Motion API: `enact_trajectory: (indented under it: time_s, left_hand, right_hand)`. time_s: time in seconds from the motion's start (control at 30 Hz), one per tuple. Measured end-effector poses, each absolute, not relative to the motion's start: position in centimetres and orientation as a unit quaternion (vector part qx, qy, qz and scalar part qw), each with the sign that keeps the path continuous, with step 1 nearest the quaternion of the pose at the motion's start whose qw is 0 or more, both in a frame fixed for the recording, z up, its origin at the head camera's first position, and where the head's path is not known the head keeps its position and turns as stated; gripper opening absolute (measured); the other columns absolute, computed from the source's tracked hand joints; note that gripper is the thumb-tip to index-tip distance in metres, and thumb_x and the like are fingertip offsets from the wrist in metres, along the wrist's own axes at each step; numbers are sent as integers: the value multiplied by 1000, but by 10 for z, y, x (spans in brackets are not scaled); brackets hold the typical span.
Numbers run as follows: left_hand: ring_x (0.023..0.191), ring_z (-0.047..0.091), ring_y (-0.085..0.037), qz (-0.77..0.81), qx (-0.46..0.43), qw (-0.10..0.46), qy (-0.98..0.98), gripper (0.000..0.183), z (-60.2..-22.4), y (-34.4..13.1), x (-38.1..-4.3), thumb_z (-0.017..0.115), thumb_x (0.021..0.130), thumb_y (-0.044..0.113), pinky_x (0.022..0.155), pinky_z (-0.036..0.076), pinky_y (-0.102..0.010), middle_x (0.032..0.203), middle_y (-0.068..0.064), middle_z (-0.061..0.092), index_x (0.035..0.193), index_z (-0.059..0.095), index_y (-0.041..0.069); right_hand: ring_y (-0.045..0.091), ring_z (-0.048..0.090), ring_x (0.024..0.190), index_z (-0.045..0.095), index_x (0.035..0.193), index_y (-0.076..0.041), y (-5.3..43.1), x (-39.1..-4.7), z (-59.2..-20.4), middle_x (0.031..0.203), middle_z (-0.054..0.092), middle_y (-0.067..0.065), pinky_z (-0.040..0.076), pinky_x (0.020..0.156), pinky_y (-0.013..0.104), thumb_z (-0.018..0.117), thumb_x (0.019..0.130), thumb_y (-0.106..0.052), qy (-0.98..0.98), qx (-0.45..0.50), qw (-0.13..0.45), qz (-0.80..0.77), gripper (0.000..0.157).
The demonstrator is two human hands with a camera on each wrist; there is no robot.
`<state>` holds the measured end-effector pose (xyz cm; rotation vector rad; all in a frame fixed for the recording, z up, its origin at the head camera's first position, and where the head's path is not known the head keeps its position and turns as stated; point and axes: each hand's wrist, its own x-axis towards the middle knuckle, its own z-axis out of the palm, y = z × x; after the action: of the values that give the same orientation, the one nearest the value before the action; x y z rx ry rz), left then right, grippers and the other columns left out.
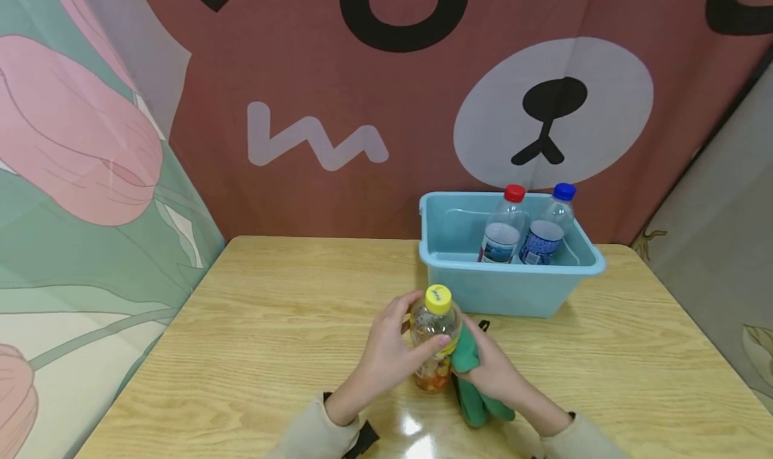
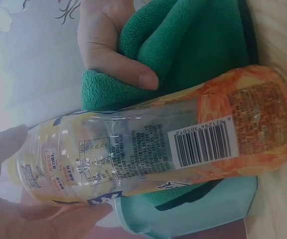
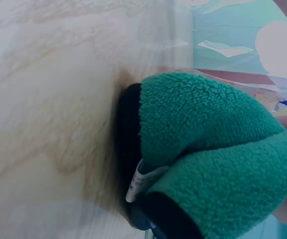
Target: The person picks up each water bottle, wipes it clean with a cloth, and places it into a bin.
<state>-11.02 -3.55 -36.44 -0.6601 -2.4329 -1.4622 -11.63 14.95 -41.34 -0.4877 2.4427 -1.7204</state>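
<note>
A clear plastic bottle point(image 1: 433, 372) with a yellow cap point(image 1: 438, 298) and a yellow and orange label stands before me in the head view. My left hand point(image 1: 394, 341) grips it around its upper part, thumb across the front. My right hand point(image 1: 492, 368) holds a folded green cloth point(image 1: 466, 348) with dark edging against the bottle's right side. In the left wrist view the bottle's barcode point(image 2: 203, 143) faces the camera and the cloth point(image 2: 198, 45) lies behind the bottle. The right wrist view shows the cloth point(image 3: 208, 114) bunched close over the wooden table.
Behind the hands, a light blue plastic bin point(image 1: 501, 291) stands at the table's back right. Inside it are a red-capped bottle point(image 1: 502, 234) and a blue-capped bottle point(image 1: 545, 234). A printed cloth backdrop point(image 1: 314, 197) hangs along the far edge of the wooden table point(image 1: 253, 325).
</note>
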Motion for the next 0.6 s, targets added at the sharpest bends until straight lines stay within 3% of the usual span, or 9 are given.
enact_trajectory:
  time_s: [0.3, 0.6]
  left_hand:
    - [109, 46, -18, -506, -234, 86, -826, 65, -365, -42, -113, 72, 77, 35, 85, 48, -32, 117, -3, 47, 130, 47, 7]
    - [106, 48, -19, -530, -237, 41, -814, 68, -362, -47, -116, 74, 75, 28, 86, 47, -30, 117, -4, 49, 130, 42, 5]
  right_hand:
    - [39, 41, 119, 31, 141, -11, 162, -113, -403, 135, 42, 19, 33, 97, 56, 61, 64, 21, 792, -162, 32, -588, 88]
    - [39, 33, 125, 31, 141, -8, 169, -108, -385, 141, 34, 18, 27, 98, 61, 65, 68, 16, 803, -180, -11, -568, 84]
